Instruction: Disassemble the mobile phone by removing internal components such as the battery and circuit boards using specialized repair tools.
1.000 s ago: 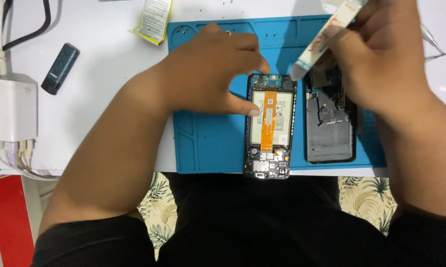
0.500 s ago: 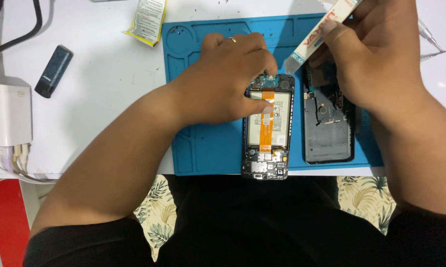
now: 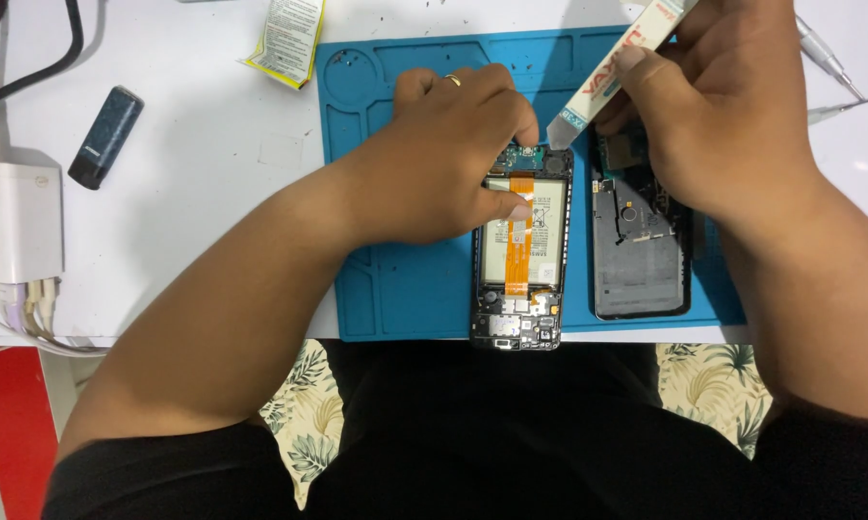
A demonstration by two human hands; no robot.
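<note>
1. Far left: a white charger block [image 3: 15, 221] is sitting on the white table [image 3: 212, 193], pale cables trailing from its lower edge. Just to its right a small dark blue oblong device [image 3: 105, 137] is lying tilted.
2. A yellow-edged printed sachet [image 3: 287, 37] is lying at the top, overlapping the upper left corner of the blue work mat [image 3: 405, 289].
3. The left hand [image 3: 443, 159], a ring on one finger, is resting curled on the mat; its thumb is pressing on the battery and a fingertip is touching the top edge of the opened phone [image 3: 520, 250]. It is steadying the phone, not gripping it.
4. The opened phone is lying face down near the mat's front edge, an orange flex ribbon [image 3: 519, 236] running down its battery.
5. The right hand [image 3: 723, 106] is closed around a white tube [image 3: 607, 77], the nozzle pointing at the phone's top right corner; contact cannot be told.
6. The dark back cover [image 3: 639, 255] is lying just beside the phone, partly under the right hand.
7. Far right: metal tweezers [image 3: 833, 82] are lying on the table.
</note>
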